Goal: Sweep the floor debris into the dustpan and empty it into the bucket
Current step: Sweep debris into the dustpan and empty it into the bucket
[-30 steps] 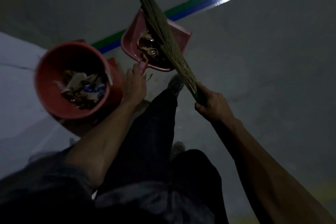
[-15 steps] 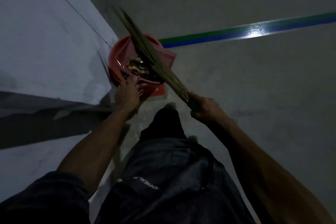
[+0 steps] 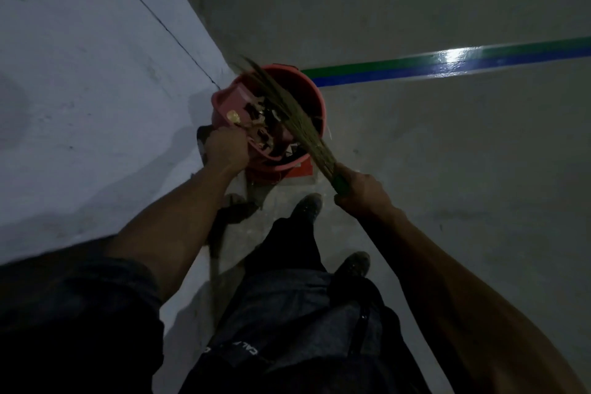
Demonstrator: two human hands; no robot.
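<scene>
So we're looking at a dim grey floor (image 3: 447, 169) with a green-and-blue stripe (image 3: 447, 65) running across the upper right of the frame. Mid-frame sits the red bucket (image 3: 315, 99), and we've got the pink dustpan (image 3: 228, 102) tipped over its mouth, debris (image 3: 262, 120) sliding inside. Our left hand (image 3: 225, 147) is curled tight round the dustpan's handle. Our right hand (image 3: 363, 190), right of center, grips the broom (image 3: 300, 131), whose bristles lie across the dustpan and bucket.
</scene>
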